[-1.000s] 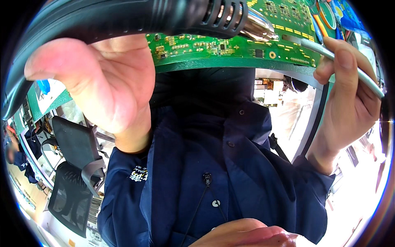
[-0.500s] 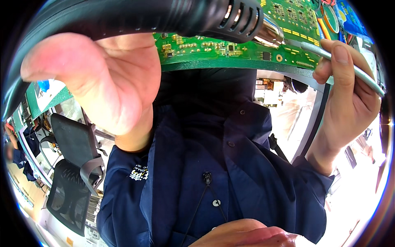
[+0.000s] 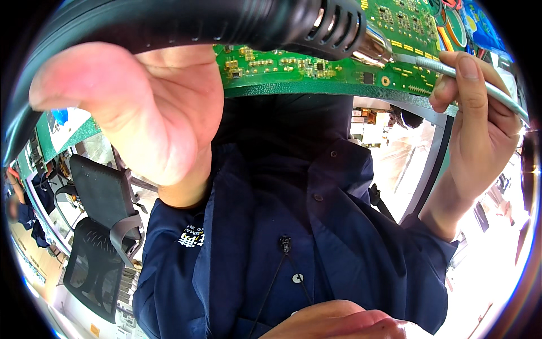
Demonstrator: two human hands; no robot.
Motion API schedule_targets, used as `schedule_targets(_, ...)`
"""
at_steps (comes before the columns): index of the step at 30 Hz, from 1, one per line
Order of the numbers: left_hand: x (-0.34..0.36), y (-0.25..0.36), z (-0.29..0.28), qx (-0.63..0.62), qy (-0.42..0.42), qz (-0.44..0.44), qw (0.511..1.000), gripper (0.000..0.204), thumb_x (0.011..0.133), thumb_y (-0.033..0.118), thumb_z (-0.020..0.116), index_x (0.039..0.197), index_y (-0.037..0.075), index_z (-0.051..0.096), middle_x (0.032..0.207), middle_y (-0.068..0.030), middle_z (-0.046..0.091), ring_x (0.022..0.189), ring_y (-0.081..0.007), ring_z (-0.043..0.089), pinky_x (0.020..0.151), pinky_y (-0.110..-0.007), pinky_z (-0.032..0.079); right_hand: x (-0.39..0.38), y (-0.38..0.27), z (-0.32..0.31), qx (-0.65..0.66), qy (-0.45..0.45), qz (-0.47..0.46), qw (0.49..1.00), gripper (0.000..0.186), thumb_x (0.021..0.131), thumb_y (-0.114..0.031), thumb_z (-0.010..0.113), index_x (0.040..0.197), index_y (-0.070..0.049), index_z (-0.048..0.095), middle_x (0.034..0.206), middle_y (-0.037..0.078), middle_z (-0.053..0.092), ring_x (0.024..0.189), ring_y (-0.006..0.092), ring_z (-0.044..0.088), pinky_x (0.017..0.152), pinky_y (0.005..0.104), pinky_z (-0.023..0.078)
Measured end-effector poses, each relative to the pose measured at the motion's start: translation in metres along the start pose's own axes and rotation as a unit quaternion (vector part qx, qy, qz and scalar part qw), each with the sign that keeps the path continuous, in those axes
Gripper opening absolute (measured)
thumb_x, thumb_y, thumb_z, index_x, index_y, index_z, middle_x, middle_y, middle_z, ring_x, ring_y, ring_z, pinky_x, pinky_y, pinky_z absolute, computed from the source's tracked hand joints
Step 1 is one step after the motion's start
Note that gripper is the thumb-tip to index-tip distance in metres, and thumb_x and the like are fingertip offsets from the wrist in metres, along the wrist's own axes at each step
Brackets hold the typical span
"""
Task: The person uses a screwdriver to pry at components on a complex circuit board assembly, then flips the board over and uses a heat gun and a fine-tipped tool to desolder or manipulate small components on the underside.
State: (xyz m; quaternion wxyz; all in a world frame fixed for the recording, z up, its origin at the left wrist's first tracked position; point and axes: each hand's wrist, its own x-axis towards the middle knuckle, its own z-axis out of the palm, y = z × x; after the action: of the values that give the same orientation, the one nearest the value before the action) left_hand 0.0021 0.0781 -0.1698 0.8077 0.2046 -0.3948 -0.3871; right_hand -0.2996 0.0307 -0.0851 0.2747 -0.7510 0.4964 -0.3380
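My left hand [image 3: 164, 107] supports a black hot-air gun [image 3: 248, 25] from below, its fingers hidden behind the handle and its thumb toward the left. The slotted end of the gun carries a shiny metal nozzle [image 3: 374, 48], pointing right and down at a green circuit board [image 3: 282, 70]. Between the fingertips of my right hand [image 3: 477, 107] is a slim grey tool, probably tweezers [image 3: 435, 65]. Its thin tip is right by the nozzle mouth, over the board; what it touches there is too small to tell. Small chips and gold pads cover the board.
The board lies along a green bench edge [image 3: 327, 90]. Coloured cables [image 3: 451, 25] and a blue package [image 3: 483, 25] are at the far right. A black office chair [image 3: 104, 192] stands to the left. Further left, another person [image 3: 28, 214] appears in dark clothing.
The hot-air gun and its nozzle have shifted very slightly to the right. The right hand's tool stays by the nozzle, and both grips look the same.
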Motion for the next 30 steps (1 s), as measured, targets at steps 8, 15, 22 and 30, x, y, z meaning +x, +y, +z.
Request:
schedule_targets(8, 0.002, 0.0, 0.004, 0.004, -0.001, -0.001, 1.0, 0.074, 0.094, 0.062, 0.052, 0.14, 0.005, 0.046, 0.136, -0.0187, 0.056, 0.13, -0.0428, 0.053, 0.109, -0.064, 0.042, 0.016, 0.015, -0.02, 0.046, -0.111, 0.025, 0.992, 0.03, 0.105, -0.019, 0.056, 0.115, 0.006, 0.069, 0.075, 0.006, 0.065, 0.067, 0.0101, 0.06, 0.064, 0.0216, 0.047)
schedule_targets(15, 0.005, 0.002, 0.008, 0.01, -0.003, -0.007, 1.0, 0.074, 0.094, 0.062, 0.051, 0.14, 0.004, 0.046, 0.136, -0.0191, 0.056, 0.129, -0.0432, 0.053, 0.109, -0.064, 0.042, 0.042, 0.009, -0.024, -0.026, -0.182, -0.007, 0.983, 0.03, 0.104, -0.021, 0.057, 0.114, 0.004, 0.07, 0.075, 0.004, 0.065, 0.067, 0.0094, 0.06, 0.062, 0.0217, 0.046)
schedule_targets(22, 0.004, 0.004, 0.012, 0.009, -0.014, -0.019, 1.0, 0.075, 0.094, 0.063, 0.051, 0.14, 0.004, 0.046, 0.136, -0.0195, 0.056, 0.129, -0.0436, 0.053, 0.109, -0.064, 0.042, 0.06, 0.011, -0.018, -0.08, -0.23, -0.046, 0.969, 0.028, 0.103, -0.018, 0.058, 0.113, 0.005, 0.07, 0.078, 0.008, 0.066, 0.069, 0.0125, 0.061, 0.063, 0.0237, 0.048)
schedule_targets(30, 0.003, 0.001, 0.011, 0.014, -0.009, -0.011, 1.0, 0.075, 0.094, 0.063, 0.05, 0.14, 0.004, 0.046, 0.136, -0.0199, 0.056, 0.129, -0.0441, 0.053, 0.109, -0.063, 0.042, 0.053, 0.008, -0.013, -0.088, -0.167, -0.065, 0.98, 0.025, 0.101, -0.015, 0.06, 0.112, 0.006, 0.069, 0.081, 0.011, 0.067, 0.071, 0.016, 0.062, 0.065, 0.0259, 0.049)
